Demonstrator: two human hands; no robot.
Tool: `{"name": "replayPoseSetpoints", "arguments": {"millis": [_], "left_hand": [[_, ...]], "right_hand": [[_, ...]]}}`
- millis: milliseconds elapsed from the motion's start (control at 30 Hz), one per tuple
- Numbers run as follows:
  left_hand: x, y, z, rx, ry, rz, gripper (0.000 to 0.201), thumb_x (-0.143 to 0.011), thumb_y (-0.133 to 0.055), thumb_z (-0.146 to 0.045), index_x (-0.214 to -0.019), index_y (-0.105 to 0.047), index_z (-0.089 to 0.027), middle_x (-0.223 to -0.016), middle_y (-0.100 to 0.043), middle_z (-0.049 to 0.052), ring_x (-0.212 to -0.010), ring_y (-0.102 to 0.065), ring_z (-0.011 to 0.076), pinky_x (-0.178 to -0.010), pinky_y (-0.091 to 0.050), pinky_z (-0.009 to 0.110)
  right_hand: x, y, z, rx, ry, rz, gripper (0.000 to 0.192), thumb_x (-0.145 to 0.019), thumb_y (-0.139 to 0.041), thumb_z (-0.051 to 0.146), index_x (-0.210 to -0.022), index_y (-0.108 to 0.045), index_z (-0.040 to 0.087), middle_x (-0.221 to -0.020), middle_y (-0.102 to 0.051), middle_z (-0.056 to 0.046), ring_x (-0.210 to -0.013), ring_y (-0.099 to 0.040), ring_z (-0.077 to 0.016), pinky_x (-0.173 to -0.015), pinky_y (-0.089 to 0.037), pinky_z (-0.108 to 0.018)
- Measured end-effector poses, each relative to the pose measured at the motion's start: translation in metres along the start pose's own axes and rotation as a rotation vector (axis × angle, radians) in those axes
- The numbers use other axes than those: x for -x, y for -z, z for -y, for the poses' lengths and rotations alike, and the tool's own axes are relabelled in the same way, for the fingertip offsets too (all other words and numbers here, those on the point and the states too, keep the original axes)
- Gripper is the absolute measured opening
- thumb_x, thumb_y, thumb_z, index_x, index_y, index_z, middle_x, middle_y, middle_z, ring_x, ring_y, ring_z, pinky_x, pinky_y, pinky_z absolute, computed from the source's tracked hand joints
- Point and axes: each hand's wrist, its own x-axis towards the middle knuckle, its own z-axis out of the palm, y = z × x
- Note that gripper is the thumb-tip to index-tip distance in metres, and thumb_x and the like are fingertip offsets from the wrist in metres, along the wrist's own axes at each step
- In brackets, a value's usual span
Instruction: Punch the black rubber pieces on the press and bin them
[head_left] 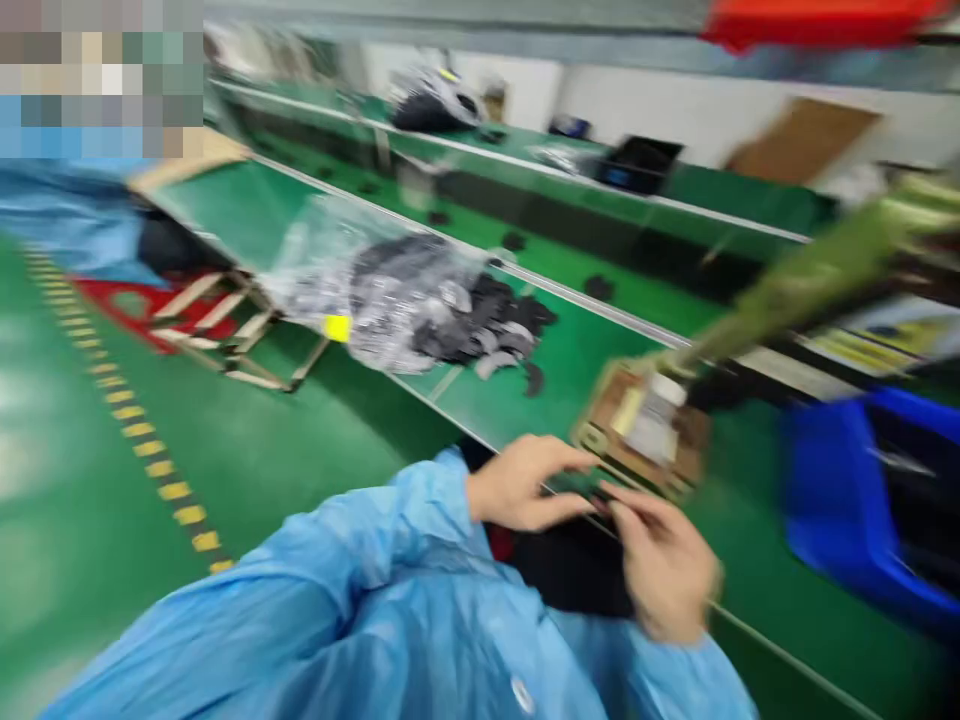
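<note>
My left hand (pixel 529 483) reaches in from the left, thumb and forefinger closing round one end of a small dark piece (pixel 598 494). Opposite it, my right hand (pixel 667 565) pinches the same piece between thumb and fingertips. Blur and the fingers hide most of its shape. Both hands are over the near edge of the green table (pixel 566 350), in front of a brown base block (pixel 686 455) that carries a small white-capped container (pixel 658 415). Farther left, a pile of dark and grey curved pieces (pixel 517 310) spills from a clear plastic bag (pixel 322 255).
A green machine arm (pixel 817 265) slants up from the block. At right stands a blue bin (pixel 825 480). A wooden-slatted stool (pixel 240 330) and red frame (pixel 124 310) are at left, beside a person in a blue sleeve (pixel 67 215). Shelving runs behind; a red bin (pixel 817 22) hangs overhead.
</note>
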Motion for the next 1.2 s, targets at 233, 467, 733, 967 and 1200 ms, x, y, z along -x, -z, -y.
{"name": "replayPoseSetpoints", "arguments": {"millis": [233, 467, 733, 967, 1200], "left_hand": [[0.014, -0.001, -0.009, 0.165, 0.094, 0.002, 0.029, -0.101, -0.072, -0.032, -0.128, -0.07, -0.022, -0.106, -0.078, 0.009, -0.094, -0.072, 0.0212, -0.084, -0.058, 0.037], [0.015, -0.002, -0.019, 0.151, 0.113, 0.025, 0.015, -0.102, -0.071, -0.03, -0.114, -0.076, -0.023, -0.1, -0.083, 0.006, -0.091, -0.075, 0.0195, -0.086, -0.057, 0.038], [0.016, -0.002, -0.023, 0.254, 0.161, 0.036, 0.019, -0.1, -0.074, -0.027, -0.118, -0.076, -0.023, -0.106, -0.083, 0.007, -0.096, -0.077, 0.0203, -0.089, -0.058, 0.037], [0.011, -0.012, -0.029, 0.918, 0.685, 0.22, 0.033, -0.093, -0.083, -0.044, -0.089, -0.062, -0.019, -0.08, -0.073, 0.002, -0.075, -0.073, 0.0149, -0.073, -0.059, 0.029], [-0.042, -0.005, 0.005, 0.809, 0.582, 0.12, 0.042, -0.084, -0.09, -0.044, -0.113, -0.071, -0.02, -0.079, -0.064, -0.003, -0.068, -0.062, 0.0091, -0.065, -0.053, 0.023]], "right_hand": [[0.067, 0.049, -0.003, 0.063, -0.246, -0.226, 0.017, -0.092, -0.078, 0.041, -0.104, -0.079, 0.029, -0.1, -0.085, -0.003, -0.086, -0.082, -0.0197, -0.079, -0.071, -0.035], [0.07, 0.043, -0.003, 0.013, -0.256, -0.194, 0.021, -0.096, -0.072, 0.045, -0.109, -0.077, 0.029, -0.094, -0.084, -0.001, -0.082, -0.081, -0.0175, -0.079, -0.071, -0.032], [0.077, 0.049, -0.003, 0.078, -0.202, -0.183, 0.021, -0.101, -0.066, 0.04, -0.116, -0.077, 0.031, -0.111, -0.084, -0.002, -0.098, -0.082, -0.0188, -0.09, -0.071, -0.035], [0.072, 0.063, 0.008, 0.209, -0.042, -0.024, 0.022, -0.1, -0.066, 0.034, -0.117, -0.079, 0.036, -0.114, -0.084, 0.0, -0.108, -0.081, -0.0206, -0.1, -0.068, -0.04], [0.036, 0.122, 0.041, 0.403, 0.122, -0.152, 0.028, -0.099, -0.068, 0.031, -0.125, -0.074, 0.034, -0.124, -0.079, -0.005, -0.118, -0.076, -0.0242, -0.108, -0.065, -0.048]]}}
